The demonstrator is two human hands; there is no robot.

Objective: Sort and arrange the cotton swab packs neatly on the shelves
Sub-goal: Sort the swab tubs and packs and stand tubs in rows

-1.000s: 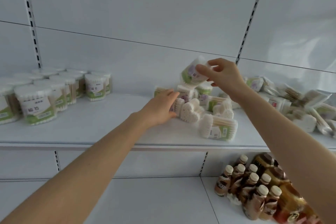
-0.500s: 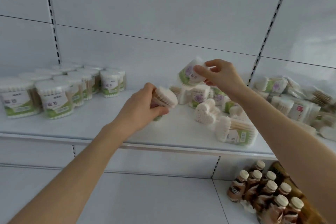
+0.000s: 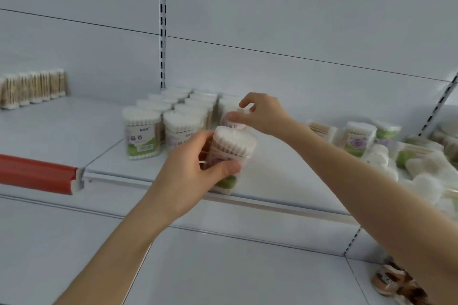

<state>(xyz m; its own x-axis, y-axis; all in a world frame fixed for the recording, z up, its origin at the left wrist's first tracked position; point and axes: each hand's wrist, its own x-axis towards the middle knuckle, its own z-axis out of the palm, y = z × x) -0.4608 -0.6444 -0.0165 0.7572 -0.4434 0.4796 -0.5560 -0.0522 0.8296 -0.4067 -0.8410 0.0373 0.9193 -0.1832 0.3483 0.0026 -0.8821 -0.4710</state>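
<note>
While both hands carry a pack each, the step in hand looks like adding them to the upright block of packs (image 3: 178,119) standing on the shelf (image 3: 62,126). The left hand (image 3: 190,176) has its grip wrapped round a cotton swab pack (image 3: 235,148), thumb across the front, held upright just above the shelf's front edge. The right hand (image 3: 266,116) pinches a second pack (image 3: 233,120) by its top, thumb and fingertips narrow, right beside the block's nearest column.

To do this well, I would set the right pack down first, flat on its base and flush with its neighbours, label facing out. The left pack then goes in front of it, square to the edge. Lowering each one straight down should spare the standing packs a knock. The loose heap (image 3: 386,156) lies on the same shelf to the right, not yet sorted.

The front pack (image 3: 141,138) carries a white and green label with two large characters, too blurred to read. One pack in the heap (image 3: 358,141) shows a purple flower; its writing is unreadable too.
</note>
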